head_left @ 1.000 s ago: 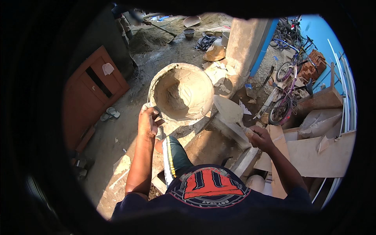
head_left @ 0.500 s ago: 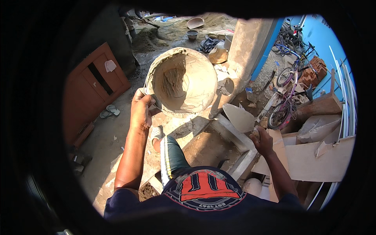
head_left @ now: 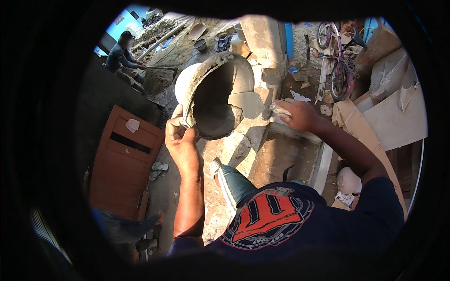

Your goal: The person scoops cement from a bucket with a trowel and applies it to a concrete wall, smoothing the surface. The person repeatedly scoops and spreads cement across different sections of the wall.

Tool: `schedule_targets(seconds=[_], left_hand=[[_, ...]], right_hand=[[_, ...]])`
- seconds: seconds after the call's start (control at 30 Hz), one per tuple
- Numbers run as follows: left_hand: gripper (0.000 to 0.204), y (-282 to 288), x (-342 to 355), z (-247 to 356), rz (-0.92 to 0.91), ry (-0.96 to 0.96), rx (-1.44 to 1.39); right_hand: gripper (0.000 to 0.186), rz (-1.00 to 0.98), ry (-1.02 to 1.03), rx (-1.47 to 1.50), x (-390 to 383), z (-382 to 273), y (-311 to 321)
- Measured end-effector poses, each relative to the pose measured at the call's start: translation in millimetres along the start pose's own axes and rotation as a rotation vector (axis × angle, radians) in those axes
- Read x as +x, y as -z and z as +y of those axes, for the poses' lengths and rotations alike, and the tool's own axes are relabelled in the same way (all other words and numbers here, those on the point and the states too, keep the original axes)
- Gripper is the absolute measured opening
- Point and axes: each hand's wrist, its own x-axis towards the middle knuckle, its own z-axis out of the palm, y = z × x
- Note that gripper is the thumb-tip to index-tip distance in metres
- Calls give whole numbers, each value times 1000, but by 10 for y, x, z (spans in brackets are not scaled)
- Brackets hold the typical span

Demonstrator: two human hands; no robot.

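A round bucket point(head_left: 243, 75) with a cement-caked rim is tipped on its side in front of me, its mouth facing me and to the right. My left hand point(head_left: 183, 146) grips its rim at the lower left, with the thumb in front and the fingers behind. Deep shadow hides much of the inside, where grey mortar clings to the wall. My right hand point(head_left: 299, 114) is closed around the handle of a trowel point(head_left: 252, 105). The trowel's flat blade points left, with its tip at the bucket's mouth against the mortar.
A brown wooden door panel point(head_left: 121, 164) leans at left, with sandals point(head_left: 158, 170) beside it. Another person point(head_left: 123, 58) is at the far left. A pillar point(head_left: 262, 40) rises beyond the bucket. Cardboard sheets point(head_left: 396, 117) and a bicycle point(head_left: 340, 79) stand at right.
The bucket has been tipped over further, turning its mouth rightward. My right hand has brought the trowel up and left to the bucket. The view has swung, and another person now shows at far left.
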Motion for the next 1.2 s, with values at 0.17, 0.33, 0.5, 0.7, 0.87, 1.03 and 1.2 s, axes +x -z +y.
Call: schedule_targets(seconds=[0.17,0.33,0.5,0.7,0.87,1.03,1.2], left_hand=[[33,-359,-127,-230,-137,-75,4],[32,-786,-180,-534,-182,-115,52],[33,-1068,-29,-1041,-139,204,28],[28,-945,607,-2568,-54,686,-111],[38,-606,1014,-4482,219,939,-40],[40,-197,1012,-5954,326,893,269],[32,67,916,-6772,223,906,339]], right_hand=[[50,107,-62,302,-267,-83,-521],[55,157,-235,559,-571,-390,-899],[50,289,-367,683,-683,-397,-1103],[42,401,-544,663,-869,163,-1483],[50,270,-832,616,-1513,911,-2406],[55,202,-1100,808,-2144,1655,-3907],[59,79,-1437,882,-2514,2368,-5618]])
